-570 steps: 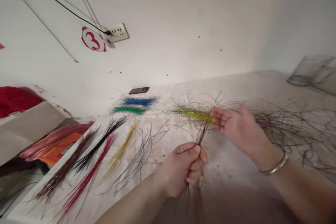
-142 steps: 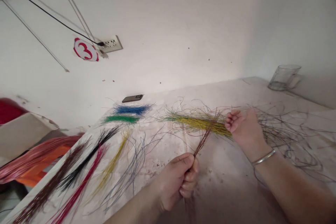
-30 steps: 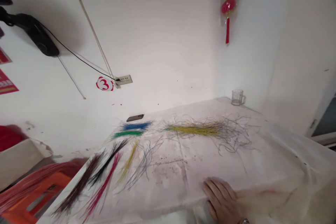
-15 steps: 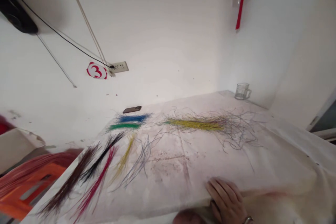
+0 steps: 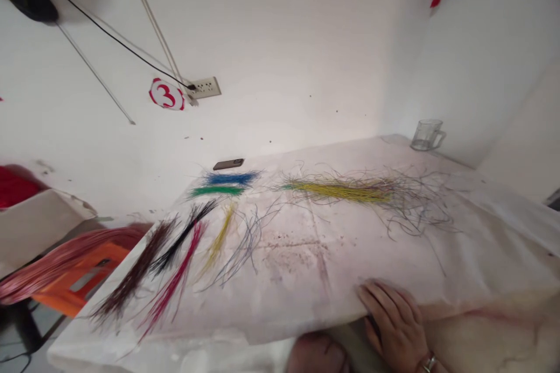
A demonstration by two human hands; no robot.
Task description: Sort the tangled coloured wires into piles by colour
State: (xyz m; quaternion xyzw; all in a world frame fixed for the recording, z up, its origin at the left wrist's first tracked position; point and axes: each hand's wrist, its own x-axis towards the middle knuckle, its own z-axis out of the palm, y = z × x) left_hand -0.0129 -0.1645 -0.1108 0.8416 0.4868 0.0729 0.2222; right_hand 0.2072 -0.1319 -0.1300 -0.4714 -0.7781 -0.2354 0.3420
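My right hand (image 5: 396,317) rests at the near edge of the cloth-covered table (image 5: 350,262), its fingers lying flat over the edge and the thumb lower down. It shows nothing in its grasp, and a metal band circles the wrist. My left hand is out of view. Across the table lie bundles of thin wires: yellow (image 5: 345,191), blue (image 5: 231,178), green (image 5: 216,190), black (image 5: 184,239), dark brown (image 5: 135,274) and red (image 5: 177,280). A smaller yellow bundle (image 5: 219,239) and loose grey-blue strands (image 5: 245,250) lie near the middle.
A phone (image 5: 228,164) lies by the wall, and a glass mug (image 5: 426,135) stands in the far right corner. Left of the table, pinkish wires (image 5: 83,250) lie over an orange stool (image 5: 87,280). A rounded form (image 5: 317,352), perhaps a knee, shows below the edge.
The view has tilted down and turned slightly left, so the wall and table things appear higher and farther right. My right hand stays at the table edge; the wire bundles have not moved.
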